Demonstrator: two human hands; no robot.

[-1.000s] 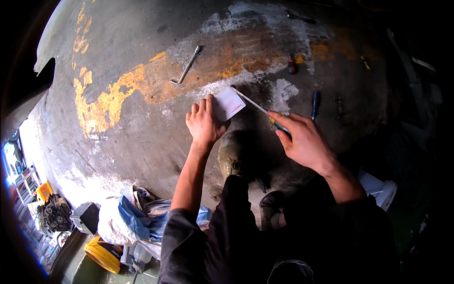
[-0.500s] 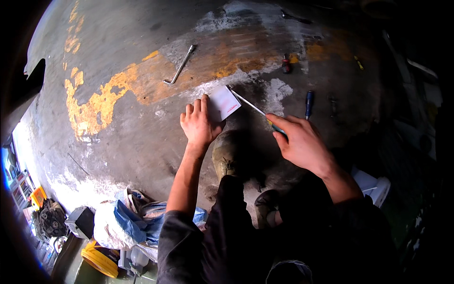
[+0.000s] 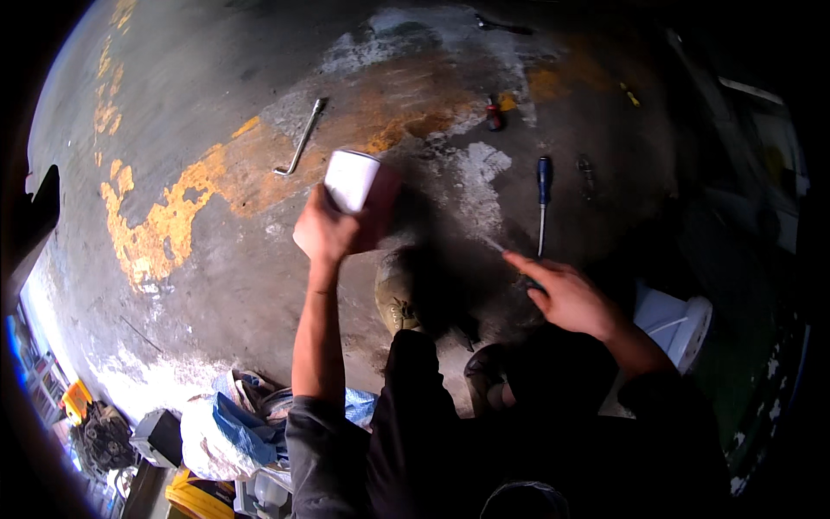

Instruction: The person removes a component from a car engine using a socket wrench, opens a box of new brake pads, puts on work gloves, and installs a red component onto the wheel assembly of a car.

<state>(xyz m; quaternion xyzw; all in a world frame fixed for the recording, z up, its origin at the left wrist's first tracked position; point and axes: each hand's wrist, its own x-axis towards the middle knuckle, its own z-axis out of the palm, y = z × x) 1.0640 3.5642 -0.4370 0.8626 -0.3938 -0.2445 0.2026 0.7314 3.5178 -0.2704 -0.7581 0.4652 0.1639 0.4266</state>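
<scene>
Floor: concrete (image 3: 199, 104) ran open to the left of the box (image 3: 351, 182), with only a narrow strip between the box's left edge and the wrench (image 3: 303, 138).
Middle gap: a wide stretch of floor separated the box from the tip of the held screwdriver (image 3: 494, 246).
Right side: the blue screwdriver (image 3: 543, 177) pointed down at the right hand (image 3: 569, 298) — touching or not, I could not tell; a bucket (image 3: 679, 320) stood near that forearm.
Box: held in front of the person, above the left shoe (image 3: 395, 294) in view.
Left grip: the left hand (image 3: 325, 228) was wrapped around the box's lower part.
Right grip: fingers closed on the screwdriver, its handle mostly covered.
Hard to see: the box's reddish side was blurred — two dark tools (image 3: 506, 26) (image 3: 586, 176) were unclear in kind; the lower edge cut off the yellow tub (image 3: 197, 497).
Count: one box, one wrench, three screwdrivers (held, blue, red (image 3: 494, 115)), one small yellow tool (image 3: 631, 95), two shoes, one bucket.
</scene>
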